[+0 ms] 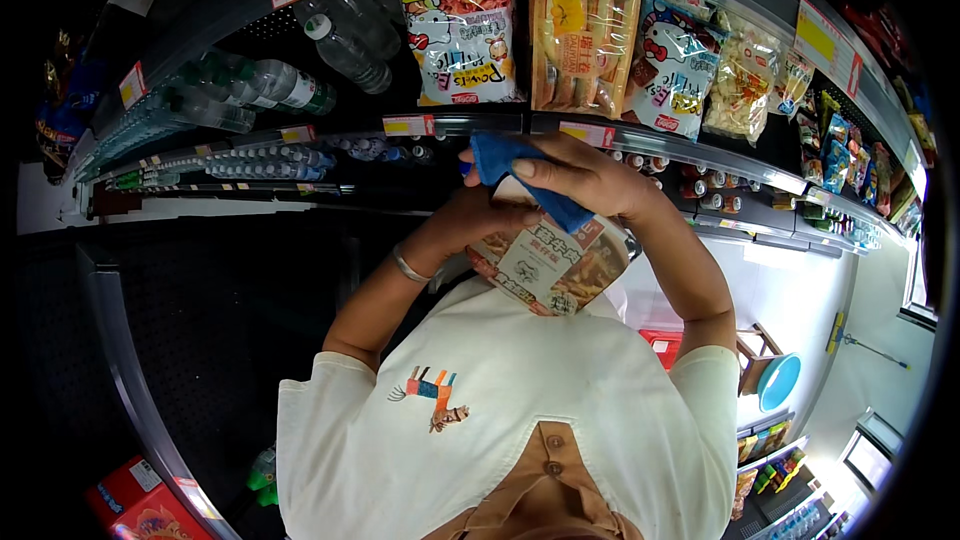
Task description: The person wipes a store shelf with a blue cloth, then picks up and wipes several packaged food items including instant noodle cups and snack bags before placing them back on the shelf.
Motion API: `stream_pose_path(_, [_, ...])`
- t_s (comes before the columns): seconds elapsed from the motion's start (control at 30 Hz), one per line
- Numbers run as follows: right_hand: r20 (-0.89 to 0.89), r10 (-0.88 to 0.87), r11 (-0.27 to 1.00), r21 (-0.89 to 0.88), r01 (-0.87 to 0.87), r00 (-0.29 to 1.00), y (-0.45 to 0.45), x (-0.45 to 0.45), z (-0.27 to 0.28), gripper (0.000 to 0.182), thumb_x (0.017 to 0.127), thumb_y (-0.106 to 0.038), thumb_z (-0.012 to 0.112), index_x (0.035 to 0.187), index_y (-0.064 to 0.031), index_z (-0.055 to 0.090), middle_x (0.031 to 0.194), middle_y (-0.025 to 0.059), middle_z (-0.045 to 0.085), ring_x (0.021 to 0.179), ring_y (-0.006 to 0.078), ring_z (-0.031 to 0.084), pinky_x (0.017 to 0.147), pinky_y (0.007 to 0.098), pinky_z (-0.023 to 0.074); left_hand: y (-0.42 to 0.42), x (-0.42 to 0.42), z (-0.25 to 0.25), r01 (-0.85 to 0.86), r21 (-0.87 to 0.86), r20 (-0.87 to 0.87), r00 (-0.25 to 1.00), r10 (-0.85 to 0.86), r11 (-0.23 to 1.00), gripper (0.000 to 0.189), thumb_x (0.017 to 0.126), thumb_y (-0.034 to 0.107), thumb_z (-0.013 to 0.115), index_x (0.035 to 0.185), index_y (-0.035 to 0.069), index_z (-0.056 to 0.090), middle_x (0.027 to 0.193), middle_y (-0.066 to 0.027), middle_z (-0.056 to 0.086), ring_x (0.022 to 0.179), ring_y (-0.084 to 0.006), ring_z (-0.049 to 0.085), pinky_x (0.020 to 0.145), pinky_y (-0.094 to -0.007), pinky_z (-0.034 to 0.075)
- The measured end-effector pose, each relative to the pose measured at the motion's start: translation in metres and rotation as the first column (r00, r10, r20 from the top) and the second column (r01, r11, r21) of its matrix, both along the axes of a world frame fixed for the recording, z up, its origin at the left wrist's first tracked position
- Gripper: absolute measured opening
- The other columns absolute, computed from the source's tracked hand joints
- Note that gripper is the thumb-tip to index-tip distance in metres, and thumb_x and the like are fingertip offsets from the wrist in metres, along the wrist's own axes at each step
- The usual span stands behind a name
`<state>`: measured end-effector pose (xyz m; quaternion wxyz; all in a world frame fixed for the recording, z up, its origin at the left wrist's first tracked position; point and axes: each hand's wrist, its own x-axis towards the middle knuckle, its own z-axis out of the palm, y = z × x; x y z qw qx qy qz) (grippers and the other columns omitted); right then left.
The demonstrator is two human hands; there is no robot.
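Observation:
My left hand (484, 217), with a silver bracelet on its wrist, holds a packaged food box (544, 270) in front of my chest. The box carries a printed picture of food and writing. My right hand (581, 176) grips a folded blue cloth (499, 157), which lies over the upper part of the box. Part of the box is covered by the cloth and my fingers. Both hands are just in front of the shelf edge (480, 124).
Snack bags (465, 41) and packaged bread (585, 45) stand on the shelf ahead. Water bottles (349, 52) lie to the left, with cans (712, 201) lower right. A red box (150, 506) sits at lower left. A blue basin (780, 382) is at right.

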<state>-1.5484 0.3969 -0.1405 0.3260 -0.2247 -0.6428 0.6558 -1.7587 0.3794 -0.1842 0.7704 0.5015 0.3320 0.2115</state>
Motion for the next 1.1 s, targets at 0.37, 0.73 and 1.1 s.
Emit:
stream_pose_path(0.37, [0.460, -0.317, 0.947, 0.110, 0.301, 0.829, -0.036, 0.053, -0.068, 0.056, 0.102, -0.039, 0.061, 0.145, -0.0046, 0.053, 0.141, 0.0164, 0.054, 0.126, 0.0226, 0.056, 0.108, 0.0330, 0.0413, -0.003, 0.000, -0.001, -0.114, -0.040, -0.023, 0.993, 0.113, 0.993, 0.093, 0.079, 0.031, 0.087, 0.151, 0.002, 0.037, 0.132, -0.0112, 0.061, 0.123, -0.0198, 0.057, 0.105, -0.0356, 0.046])
stream_pose_path(0.73, [-0.275, -0.740, 0.403, -0.912, 0.078, 0.614, -0.112, 0.019, -0.114, 0.051, 0.097, -0.018, 0.062, 0.145, -0.0053, 0.046, 0.137, 0.0123, 0.061, 0.130, 0.0252, 0.057, 0.105, 0.0386, 0.0516, -0.008, -0.034, -0.035, -0.078, -0.519, 0.332, 0.899, 0.285, 0.851, 0.080, 0.103, 0.068, 0.030, 0.149, 0.004, 0.043, 0.147, -0.0152, 0.054, 0.132, -0.0270, 0.056, 0.110, -0.0447, 0.046])
stream_pose_path(1.1, [0.041, -0.828, 0.397, -0.659, 0.638, 0.559, -0.070, -0.007, -0.069, 0.059, 0.102, -0.047, 0.059, 0.140, -0.0021, 0.052, 0.122, 0.0080, 0.065, 0.109, 0.0141, 0.062, 0.093, 0.0277, 0.0509, -0.021, -0.013, -0.087, 0.015, -0.503, 0.534, 0.792, 0.297, 0.864, 0.054, 0.110, 0.035, 0.038, 0.156, 0.009, 0.032, 0.156, -0.0147, 0.042, 0.138, -0.0277, 0.049, 0.113, -0.0460, 0.045])
